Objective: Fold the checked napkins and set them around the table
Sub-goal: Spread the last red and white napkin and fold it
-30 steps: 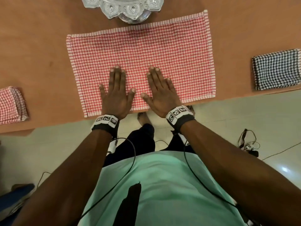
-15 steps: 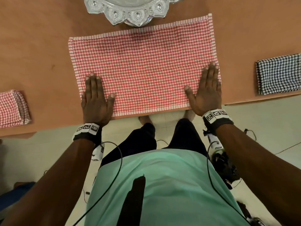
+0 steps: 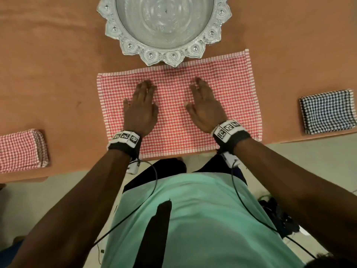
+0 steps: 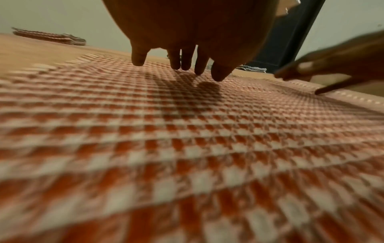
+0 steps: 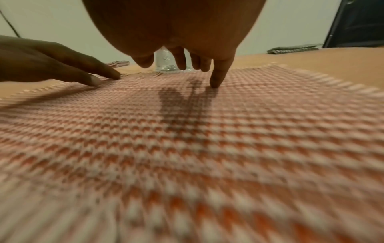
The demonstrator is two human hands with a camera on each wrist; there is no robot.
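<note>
Red napkin [image 3: 173,105]: lay flat at the desk's [image 3: 58,74] near edge. Your left hand [image 3: 141,111] and right hand [image 3: 204,109] were spread on it, fingers straight, likely smoothing before folding.

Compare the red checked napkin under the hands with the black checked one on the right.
The red checked napkin lies spread open in a single flat layer; the black checked napkin is folded into a compact stack. The red one covers far more table. Both hands, left hand and right hand, are over the red one; nothing touches the black one. Both are checked cloth near the table's front edge.
</note>
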